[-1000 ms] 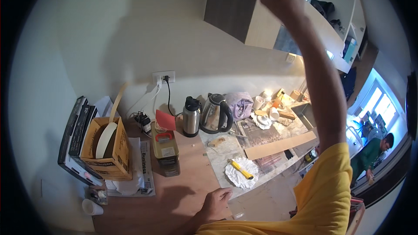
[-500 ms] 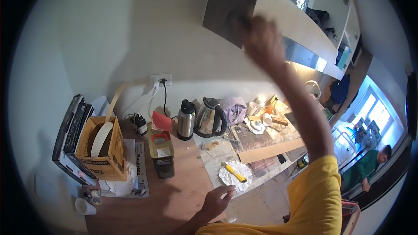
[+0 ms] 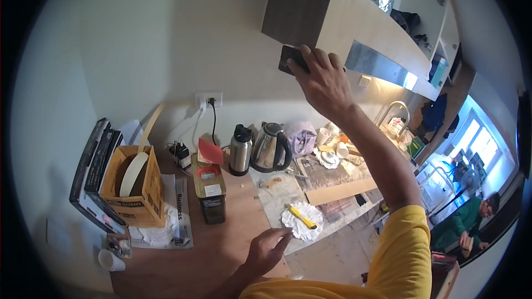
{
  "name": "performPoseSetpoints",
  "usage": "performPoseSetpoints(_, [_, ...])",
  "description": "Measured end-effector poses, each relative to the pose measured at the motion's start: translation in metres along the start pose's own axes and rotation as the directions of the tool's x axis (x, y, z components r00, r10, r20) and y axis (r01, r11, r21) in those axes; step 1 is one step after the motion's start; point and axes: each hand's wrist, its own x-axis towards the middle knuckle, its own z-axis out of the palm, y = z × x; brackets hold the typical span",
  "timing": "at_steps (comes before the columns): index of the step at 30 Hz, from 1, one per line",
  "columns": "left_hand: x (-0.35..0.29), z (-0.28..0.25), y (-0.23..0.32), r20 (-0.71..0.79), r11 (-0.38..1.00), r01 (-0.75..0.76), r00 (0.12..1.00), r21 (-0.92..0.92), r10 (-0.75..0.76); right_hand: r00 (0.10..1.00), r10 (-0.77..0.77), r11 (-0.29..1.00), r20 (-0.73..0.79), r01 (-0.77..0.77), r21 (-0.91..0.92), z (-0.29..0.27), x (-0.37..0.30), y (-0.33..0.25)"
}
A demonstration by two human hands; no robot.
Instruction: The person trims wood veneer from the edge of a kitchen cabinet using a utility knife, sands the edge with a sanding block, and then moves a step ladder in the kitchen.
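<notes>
Raised in front of the wall, my right hand (image 3: 326, 80) grips a small black rectangular block (image 3: 291, 58) between thumb and fingers. The block is just below the lower corner of the dark side panel (image 3: 296, 8) of the wall cabinet. I cannot tell whether it touches anything. Low at the front edge of the brown board, my left hand (image 3: 267, 252) is loosely bent, thumb a little apart, with nothing visible in it. Close to its fingertips, a yellow utility knife (image 3: 302, 217) lies on a crumpled white paper plate (image 3: 293, 231).
A metal can (image 3: 212, 202), a steel flask (image 3: 240, 152) and an electric kettle (image 3: 270, 149) stand along the wall. At left is a cardboard box (image 3: 133, 210) with a roll of edging inside. A veneer strip (image 3: 338, 191) lies across the worktop. A person in green (image 3: 457, 224) is at far right.
My right hand has come down from the cabinet's side panel with the black block, now below its lower corner. My left hand has shifted slightly. The view has tilted a little.
</notes>
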Motion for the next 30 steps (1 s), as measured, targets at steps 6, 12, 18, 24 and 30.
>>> performPoseSetpoints(6, [0.007,0.007,0.005,0.011,0.998,0.035,0.999,-0.047,-0.034,0.916,0.231,0.973,-0.329,-0.209,0.102,-0.054,0.108,0.119])
performPoseSetpoints(12, [-0.021,0.007,-0.004,0.089,0.995,0.075,0.994,-0.071,-0.069,0.968,0.157,0.981,-0.194,-0.130,0.144,0.002,0.001,0.016])
performPoseSetpoints(18, [-0.010,0.020,0.002,0.113,0.999,0.020,0.993,-0.047,-0.014,0.875,0.114,0.993,-0.471,-0.114,0.028,-0.026,0.093,0.138])
performPoseSetpoints(24, [-0.018,0.010,-0.005,0.085,0.998,0.041,0.996,-0.057,-0.036,0.966,0.120,0.985,-0.230,-0.087,0.149,0.006,-0.007,0.027])
performPoseSetpoints(30, [-0.012,0.024,-0.002,0.136,0.996,0.024,0.991,-0.084,-0.012,0.972,0.097,0.991,-0.214,-0.113,-0.066,-0.022,0.073,0.130])
